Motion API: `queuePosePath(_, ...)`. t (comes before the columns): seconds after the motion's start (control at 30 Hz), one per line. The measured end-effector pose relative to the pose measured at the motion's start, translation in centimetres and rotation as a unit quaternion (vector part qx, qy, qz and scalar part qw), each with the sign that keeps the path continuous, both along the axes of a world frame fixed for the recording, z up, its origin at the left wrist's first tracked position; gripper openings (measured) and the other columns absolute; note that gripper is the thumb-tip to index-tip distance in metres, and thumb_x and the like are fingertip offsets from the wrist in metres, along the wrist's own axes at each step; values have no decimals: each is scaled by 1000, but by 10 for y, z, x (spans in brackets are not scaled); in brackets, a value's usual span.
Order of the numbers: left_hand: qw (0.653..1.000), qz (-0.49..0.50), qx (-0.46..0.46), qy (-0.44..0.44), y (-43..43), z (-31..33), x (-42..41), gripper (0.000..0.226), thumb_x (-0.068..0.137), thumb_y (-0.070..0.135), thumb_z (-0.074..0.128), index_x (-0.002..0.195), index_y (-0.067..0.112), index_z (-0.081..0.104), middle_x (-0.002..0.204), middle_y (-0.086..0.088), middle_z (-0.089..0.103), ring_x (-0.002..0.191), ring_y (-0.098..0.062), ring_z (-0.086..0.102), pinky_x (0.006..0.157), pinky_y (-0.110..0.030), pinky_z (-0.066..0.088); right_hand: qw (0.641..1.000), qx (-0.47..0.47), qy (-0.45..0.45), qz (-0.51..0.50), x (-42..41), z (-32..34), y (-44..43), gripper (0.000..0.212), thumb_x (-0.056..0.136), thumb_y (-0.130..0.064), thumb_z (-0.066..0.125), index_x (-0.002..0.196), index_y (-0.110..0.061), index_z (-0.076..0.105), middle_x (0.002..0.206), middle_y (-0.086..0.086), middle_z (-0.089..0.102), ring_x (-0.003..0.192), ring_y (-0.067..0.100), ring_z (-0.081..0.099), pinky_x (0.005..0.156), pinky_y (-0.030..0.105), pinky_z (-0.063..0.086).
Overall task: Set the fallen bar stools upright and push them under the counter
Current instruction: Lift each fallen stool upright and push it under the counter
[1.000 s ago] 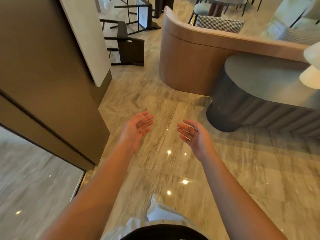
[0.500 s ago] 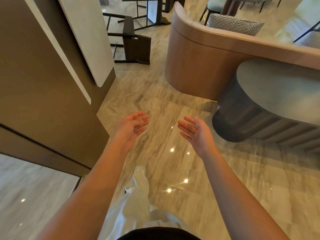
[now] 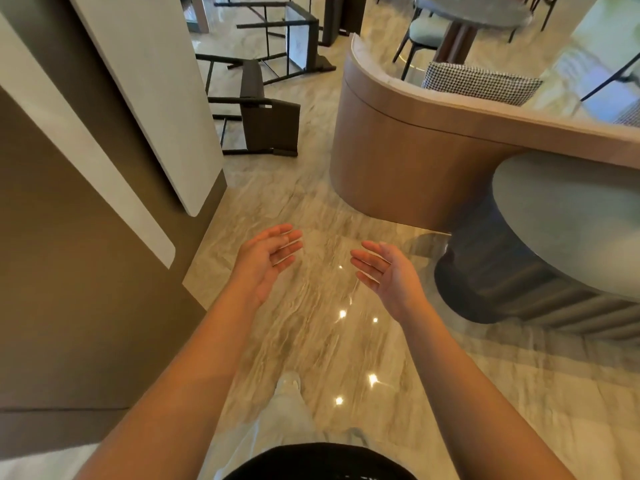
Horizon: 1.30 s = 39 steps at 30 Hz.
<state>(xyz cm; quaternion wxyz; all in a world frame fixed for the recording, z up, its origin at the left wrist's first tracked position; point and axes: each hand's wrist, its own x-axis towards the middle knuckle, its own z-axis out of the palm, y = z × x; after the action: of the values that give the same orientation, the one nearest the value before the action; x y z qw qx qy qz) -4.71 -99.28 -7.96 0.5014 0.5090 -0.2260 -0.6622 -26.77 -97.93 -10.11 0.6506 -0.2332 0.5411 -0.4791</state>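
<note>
My left hand [image 3: 266, 263] and right hand [image 3: 389, 273] are held out in front of me, fingers loosely spread, palms turned in towards each other, gripping nothing. That pose has not altered over the last second. What has changed is the ground beneath it: I have walked forward along the bench [image 3: 149, 84], and its rounded white corner now sits closer to my left hand. Both forearms reach out nearly straight with relaxed wrists and an open gap between the hands, which I read as readiness to take hold with both.

The near stool [image 3: 268, 123] lies on its side on the floor [image 3: 311, 202] just past the end of the bench, its dark back towards me and its legs pointing in at the bench. A second stool [image 3: 294, 39] lies tipped farther along the bench. Both show larger than a second ago, so the approach is closing, but neither looks within reach, and nothing is righted yet. Across the passage from the bench stand a curved wooden partition [image 3: 398, 157] and a round grey table [image 3: 561, 216].
</note>
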Motion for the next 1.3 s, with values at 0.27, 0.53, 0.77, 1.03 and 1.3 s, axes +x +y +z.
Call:
queuePosePath(0.27,1000,17,-10,17,-96,10,25,21,94,3,51,107,15,64,101,-2,73,97,-17,68,82,-29,52,999,12,-31,-9,30,5,-94,37,98,-40,43,115,-14,64,110,12,72,104,25,68,87,38,51)
queuePosePath(0.53,999,34,16,27,-177,5,24,23,94,6,48,109,14,64,110,-7,70,104,-21,66,92,-34,49,999,6,-31,5,25,4,-185,37,98,-39,42,116,-14,63,108,11,73,102,24,69,90,39,51)
queuePosePath(0.77,998,54,22,12,-274,-4,5,22,94,8,49,107,14,66,114,-7,69,111,-20,62,90,-33,50,999,22,-31,29,4,-4,-284,32,97,-36,44,111,-15,64,104,10,74,95,22,70,84,36,52)
queuePosePath(1.03,998,56,18,1,-382,0,-33,20,94,12,51,105,15,67,118,-7,67,114,-20,60,93,-35,50,998,32,-19,53,-30,4,-399,37,98,-41,42,114,-16,65,107,11,73,98,23,70,83,35,53)
queuePosePath(1.3,998,55,0,-6,-457,1,-42,23,94,18,51,111,17,67,121,-4,66,117,-16,59,97,-36,47,997,36,-16,69,-38,0,-486,33,99,-35,42,112,-14,64,107,11,72,100,23,67,90,36,49)
